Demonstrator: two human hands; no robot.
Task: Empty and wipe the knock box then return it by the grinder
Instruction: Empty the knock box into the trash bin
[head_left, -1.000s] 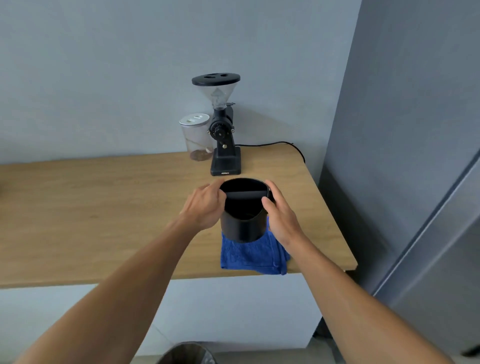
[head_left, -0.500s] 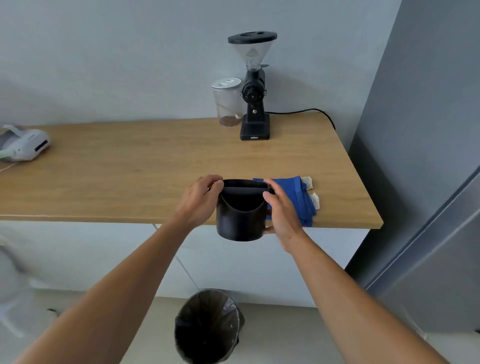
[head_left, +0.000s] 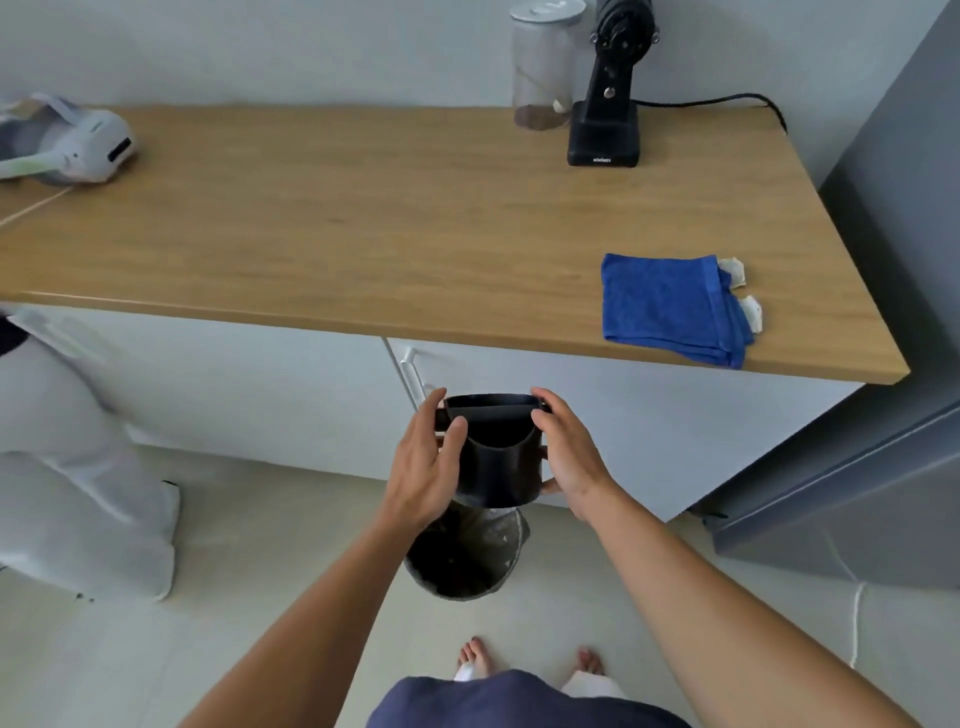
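The person stands at the front of a wooden counter (head_left: 395, 218) and holds a black knock box (head_left: 498, 457) out in the air in front of the white cabinet doors (head_left: 649, 415), below the level of the countertop. Both hands are on it: the left hand (head_left: 426, 467) cups the left wall with its fingers curled round the side and the thumb lying against the front near the rim, and the right hand (head_left: 569, 457) presses the right wall, fingers wrapped round toward the back and the thumb low at the base. The box is upright, its open top facing up, with the bar across the mouth showing between the two hands. Right beneath it on the pale floor stands a round bin (head_left: 465, 556) lined with a dark bag; the box's bottom edge overlaps the bin's far rim from where I look. On the counter a folded blue cloth (head_left: 670, 306) lies near the right front corner, well apart from the box. At the back, against the wall, the black grinder (head_left: 605, 124) stands with a clear jar (head_left: 543, 67) just beside it on its left. A white headset (head_left: 78, 145) rests at the far left end of the counter. The person's bare feet (head_left: 475, 660) show on the floor below.
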